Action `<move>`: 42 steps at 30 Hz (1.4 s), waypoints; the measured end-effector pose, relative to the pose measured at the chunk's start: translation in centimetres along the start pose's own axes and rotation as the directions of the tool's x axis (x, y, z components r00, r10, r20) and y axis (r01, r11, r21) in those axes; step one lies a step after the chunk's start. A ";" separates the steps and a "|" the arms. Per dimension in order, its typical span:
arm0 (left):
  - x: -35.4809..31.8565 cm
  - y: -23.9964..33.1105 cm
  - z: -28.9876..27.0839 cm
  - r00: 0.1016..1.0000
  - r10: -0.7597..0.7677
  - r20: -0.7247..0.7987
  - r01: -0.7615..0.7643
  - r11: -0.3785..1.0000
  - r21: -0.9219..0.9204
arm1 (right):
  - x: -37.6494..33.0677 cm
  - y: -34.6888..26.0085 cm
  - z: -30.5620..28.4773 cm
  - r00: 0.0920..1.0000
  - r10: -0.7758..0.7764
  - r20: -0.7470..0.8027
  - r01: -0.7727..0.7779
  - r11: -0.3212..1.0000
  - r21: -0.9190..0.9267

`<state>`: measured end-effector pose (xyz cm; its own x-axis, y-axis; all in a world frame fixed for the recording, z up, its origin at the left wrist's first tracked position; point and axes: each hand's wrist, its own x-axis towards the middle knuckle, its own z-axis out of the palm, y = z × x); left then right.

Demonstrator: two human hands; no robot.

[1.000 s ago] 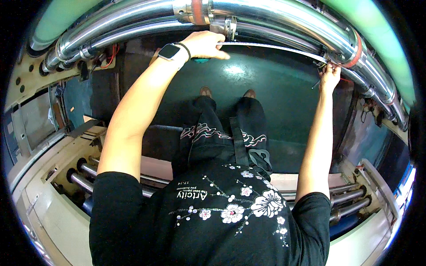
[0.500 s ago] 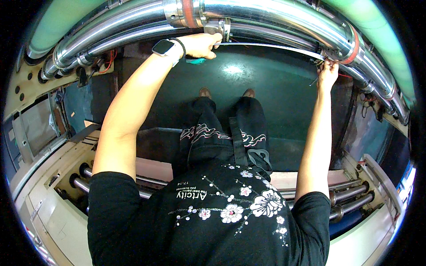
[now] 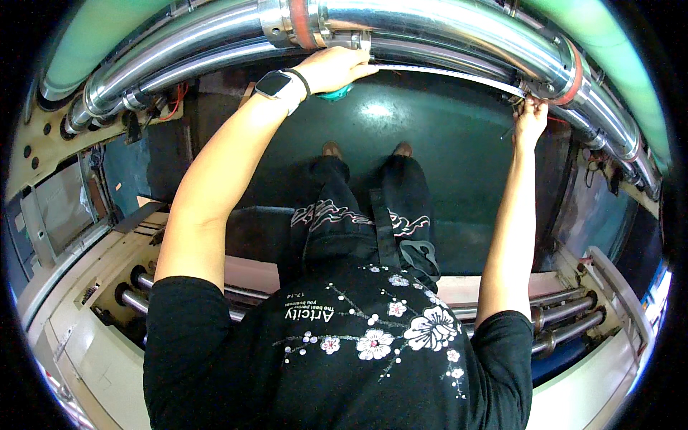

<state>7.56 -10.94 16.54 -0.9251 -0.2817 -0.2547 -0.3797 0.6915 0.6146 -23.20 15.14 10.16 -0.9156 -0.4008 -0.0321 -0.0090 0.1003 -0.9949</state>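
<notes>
A thin white measuring tape [image 3: 451, 74] with fine marks along it stretches between my hands, just below the chrome rollers. My left hand [image 3: 337, 66], wearing a watch, is closed at the tape's left end, a finger pointing along it beside a metal bracket. A teal thing [image 3: 337, 93] peeks out under that hand; its kind is mostly hidden. My right hand [image 3: 530, 122] pinches the tape's other end by the right collar [image 3: 566, 82] with the orange band. A thin dark rod [image 3: 506, 133] sticks out beside these fingers.
Large chrome rollers [image 3: 430, 25] and a pale green roller [image 3: 616, 50] run across the front. A left collar [image 3: 301, 25] also has an orange band. Cream machine frames [image 3: 93, 344] with more rollers [image 3: 573, 322] stand close on both sides and behind me. Dark floor [image 3: 380, 172] lies underfoot.
My left hand has shifted a little right and up, shortening the visible stretch of tape. The teal thing has moved right with it. My right hand stays almost where it was.
</notes>
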 end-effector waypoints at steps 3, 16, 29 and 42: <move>-0.3 0.3 -0.2 0.998 -0.044 -0.052 0.045 0.999 0.009 | 0.0 0.0 -0.1 1.000 0.009 0.008 -0.009 1.000 0.004; 0.5 2.0 0.9 0.935 -0.293 -0.201 0.334 0.917 0.216 | -0.2 -0.4 0.1 1.000 -0.009 -0.014 0.009 1.000 -0.021; 0.8 2.7 1.4 0.887 -0.332 -0.320 0.400 0.899 0.177 | -1.1 -0.6 1.1 0.989 0.055 -0.135 -0.032 0.985 0.168; 0.6 4.1 0.5 0.892 -0.371 -0.260 0.435 0.861 0.264 | -9.1 2.5 4.0 0.959 0.284 -0.005 -0.277 0.941 0.196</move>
<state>5.41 -7.96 18.56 -0.6847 -0.6806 -0.2608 -0.7286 0.6482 0.2212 -13.33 15.40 7.58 -0.8825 -0.3514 -0.3125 0.3241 0.0269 -0.9456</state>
